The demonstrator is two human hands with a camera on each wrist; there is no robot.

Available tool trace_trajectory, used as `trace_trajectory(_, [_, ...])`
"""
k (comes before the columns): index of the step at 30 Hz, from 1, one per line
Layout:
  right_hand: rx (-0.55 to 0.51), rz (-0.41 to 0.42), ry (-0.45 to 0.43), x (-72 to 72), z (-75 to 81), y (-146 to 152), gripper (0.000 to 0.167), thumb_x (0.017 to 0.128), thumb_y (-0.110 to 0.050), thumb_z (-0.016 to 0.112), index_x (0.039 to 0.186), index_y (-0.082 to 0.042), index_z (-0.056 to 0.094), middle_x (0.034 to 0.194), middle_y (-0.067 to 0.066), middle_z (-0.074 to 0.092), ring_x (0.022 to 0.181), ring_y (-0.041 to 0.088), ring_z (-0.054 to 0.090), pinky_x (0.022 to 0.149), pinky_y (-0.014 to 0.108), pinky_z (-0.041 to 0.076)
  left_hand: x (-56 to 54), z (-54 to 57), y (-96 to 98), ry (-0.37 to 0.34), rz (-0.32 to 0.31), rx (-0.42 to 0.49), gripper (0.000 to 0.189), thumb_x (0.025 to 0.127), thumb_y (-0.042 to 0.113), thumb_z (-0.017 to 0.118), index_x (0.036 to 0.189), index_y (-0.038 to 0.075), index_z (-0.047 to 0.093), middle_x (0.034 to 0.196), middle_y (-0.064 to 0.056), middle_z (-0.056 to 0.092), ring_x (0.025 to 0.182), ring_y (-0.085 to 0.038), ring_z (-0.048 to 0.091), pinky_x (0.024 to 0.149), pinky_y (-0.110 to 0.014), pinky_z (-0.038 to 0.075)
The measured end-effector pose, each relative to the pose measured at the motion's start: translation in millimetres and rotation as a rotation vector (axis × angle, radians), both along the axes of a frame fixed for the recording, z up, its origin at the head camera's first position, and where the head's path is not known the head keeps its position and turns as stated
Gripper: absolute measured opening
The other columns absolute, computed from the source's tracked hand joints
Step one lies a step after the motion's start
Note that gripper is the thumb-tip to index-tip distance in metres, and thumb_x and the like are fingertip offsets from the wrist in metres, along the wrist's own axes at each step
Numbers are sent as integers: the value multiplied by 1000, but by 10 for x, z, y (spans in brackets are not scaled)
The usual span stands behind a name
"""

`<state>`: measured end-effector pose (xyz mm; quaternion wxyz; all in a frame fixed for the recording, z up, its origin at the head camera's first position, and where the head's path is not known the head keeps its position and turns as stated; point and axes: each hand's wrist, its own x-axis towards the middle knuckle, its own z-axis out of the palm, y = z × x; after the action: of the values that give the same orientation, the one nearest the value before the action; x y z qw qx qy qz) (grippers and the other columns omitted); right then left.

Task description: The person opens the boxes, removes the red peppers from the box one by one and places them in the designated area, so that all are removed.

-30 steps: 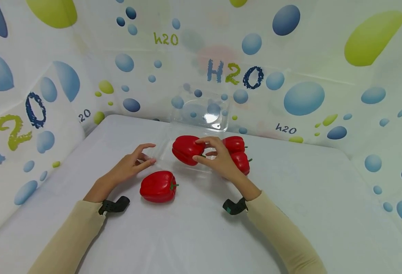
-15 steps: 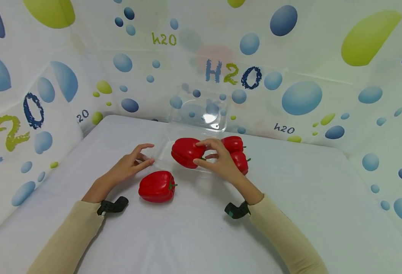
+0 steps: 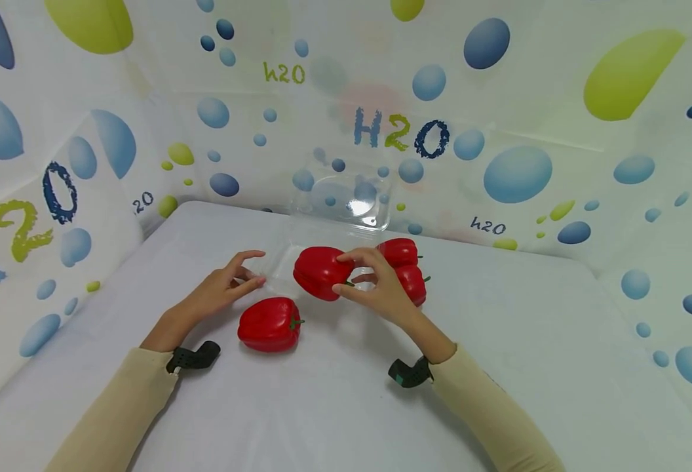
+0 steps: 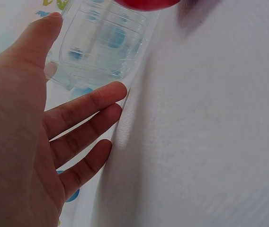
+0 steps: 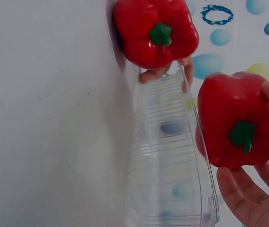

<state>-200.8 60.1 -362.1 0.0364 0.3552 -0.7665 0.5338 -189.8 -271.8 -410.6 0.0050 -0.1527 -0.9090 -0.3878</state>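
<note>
In my right hand (image 3: pixel 375 282) I grip a red bell pepper (image 3: pixel 321 272) with a green stem, thumb and fingers on its right end. It hangs over the base of a clear plastic clamshell box (image 3: pixel 278 265), apart from the box's rim in the right wrist view. My left hand (image 3: pixel 225 285) is at the box's left end, thumb and fingers spread; whether it touches the box I cannot tell. In the left wrist view its fingers (image 4: pixel 89 101) are fairly straight. Another red bell pepper (image 3: pixel 269 324) lies on the table in front of the box.
The box's hinged lid (image 3: pixel 340 200) stands raised at the back, near the patterned cloth wall (image 3: pixel 381 65). Two more red peppers, a far one (image 3: pixel 398 250) and a near one (image 3: pixel 412 283), lie right of the box, partly behind my right hand. A white cloth covers the table (image 3: pixel 334 406).
My right hand has brought the held pepper slightly toward me, lower in the head view. My left hand, the box and the other peppers have kept their places.
</note>
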Motion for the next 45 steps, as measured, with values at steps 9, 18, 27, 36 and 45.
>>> trace_trajectory(9, [-54,14,36,29,-28,52,51,75,-4,80,122,-4,60,127,13,54,115,26,52,84,53,55,11,9,-15,-2,0,-3,61,97,34,58,148,20,28,117,-18,65,101,-30,63,88,-50,53])
trace_trajectory(18, [-52,23,93,68,-43,127,50,74,-5,81,120,-3,60,126,15,54,114,26,53,81,51,56,2,-1,-2,-8,6,-1,61,98,33,58,149,19,27,117,-18,65,102,-31,63,88,-50,54])
trace_trajectory(27, [-67,51,82,111,-66,225,51,75,-1,80,121,-3,60,127,16,53,117,28,51,82,55,55,6,7,3,-12,6,2,61,97,33,58,149,19,28,118,-18,64,103,-32,62,89,-50,53])
trace_trajectory(36, [-51,50,81,189,-69,275,52,74,-6,81,121,-5,60,128,14,53,117,29,51,81,54,55,-2,-11,-6,-3,7,-7,61,98,34,57,149,19,28,118,-16,65,105,-32,61,89,-51,53])
trace_trajectory(45, [-55,66,85,263,-112,317,53,73,-4,82,121,-5,60,127,15,52,117,27,51,81,49,57,-1,-8,-1,0,2,-5,61,98,33,57,149,19,27,117,-17,65,104,-32,62,89,-51,53])
